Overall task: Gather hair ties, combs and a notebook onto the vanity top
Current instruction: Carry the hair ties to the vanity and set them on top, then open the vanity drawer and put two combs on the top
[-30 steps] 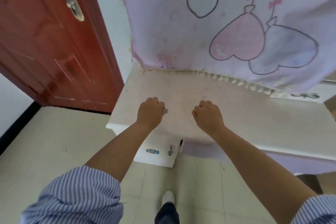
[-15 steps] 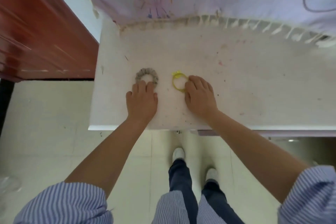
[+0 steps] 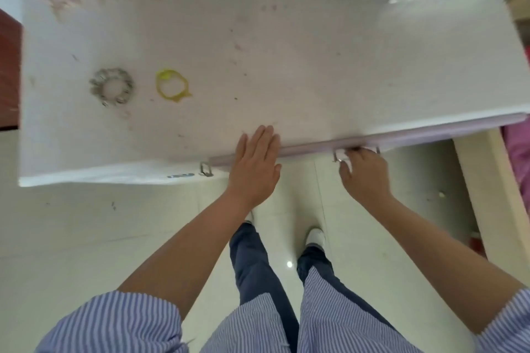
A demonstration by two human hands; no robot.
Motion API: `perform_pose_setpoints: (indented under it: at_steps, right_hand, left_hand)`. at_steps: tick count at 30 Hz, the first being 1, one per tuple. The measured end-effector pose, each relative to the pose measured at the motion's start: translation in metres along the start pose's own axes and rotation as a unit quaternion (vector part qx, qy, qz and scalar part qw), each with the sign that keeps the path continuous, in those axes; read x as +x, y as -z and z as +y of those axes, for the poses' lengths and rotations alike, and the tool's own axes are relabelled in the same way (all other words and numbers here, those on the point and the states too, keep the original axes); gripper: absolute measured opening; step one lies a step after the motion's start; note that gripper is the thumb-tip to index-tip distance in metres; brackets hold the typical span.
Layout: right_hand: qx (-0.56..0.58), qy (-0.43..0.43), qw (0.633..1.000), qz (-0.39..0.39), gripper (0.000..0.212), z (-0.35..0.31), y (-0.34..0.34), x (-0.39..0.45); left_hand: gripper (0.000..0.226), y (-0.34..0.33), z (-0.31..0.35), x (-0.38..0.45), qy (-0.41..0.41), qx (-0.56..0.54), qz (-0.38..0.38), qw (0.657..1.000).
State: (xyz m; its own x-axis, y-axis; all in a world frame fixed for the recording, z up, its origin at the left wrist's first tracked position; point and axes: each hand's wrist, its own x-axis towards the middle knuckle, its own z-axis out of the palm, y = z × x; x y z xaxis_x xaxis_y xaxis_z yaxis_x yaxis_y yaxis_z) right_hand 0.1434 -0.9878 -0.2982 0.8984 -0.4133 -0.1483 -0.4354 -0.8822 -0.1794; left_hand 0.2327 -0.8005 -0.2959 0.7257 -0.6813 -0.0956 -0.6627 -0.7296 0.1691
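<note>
A grey scrunchie (image 3: pixel 111 87) and a yellow hair tie (image 3: pixel 171 85) lay side by side, apart, on the left of the white vanity top (image 3: pixel 286 66). The left hand (image 3: pixel 256 163) rested flat at the front edge, fingers straight and together. The right hand (image 3: pixel 363 173) curled its fingers around a metal drawer handle (image 3: pixel 355 149) (partly hidden) below the edge.

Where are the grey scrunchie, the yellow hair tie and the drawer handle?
grey scrunchie (image 3: pixel 112 88): head view, on its ruffled ring, left side.
yellow hair tie (image 3: pixel 160 86): head view, on its left band.
drawer handle (image 3: pixel 336 155): head view, on its left metal end.
</note>
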Motion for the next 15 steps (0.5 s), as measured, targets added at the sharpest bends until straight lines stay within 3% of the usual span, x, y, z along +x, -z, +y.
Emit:
perform_pose_setpoints:
  at_steps: [4,9,13,15]
  right_hand:
    - [-0.049,0.0,0.995,-0.091,0.037,0.029,-0.032,0.007]
    - [-0.092,0.058,0.987,-0.115,0.024,0.048,-0.033,0.025]
    - [-0.086,0.064,0.984,-0.141,0.023,0.062,-0.033,-0.016]
    - [-0.089,0.073,0.982,-0.15,0.025,0.07,-0.038,-0.044]
  left_hand:
    - [0.069,-0.021,0.048,-0.006,0.089,-0.006,-0.048,0.995]
    - [0.054,-0.023,0.075,-0.009,0.128,0.068,0.036,0.989]
    - [0.019,-0.024,0.084,-0.021,0.077,0.08,0.061,0.992]
    - [0.025,-0.033,0.089,-0.039,0.035,0.077,0.077,0.993]
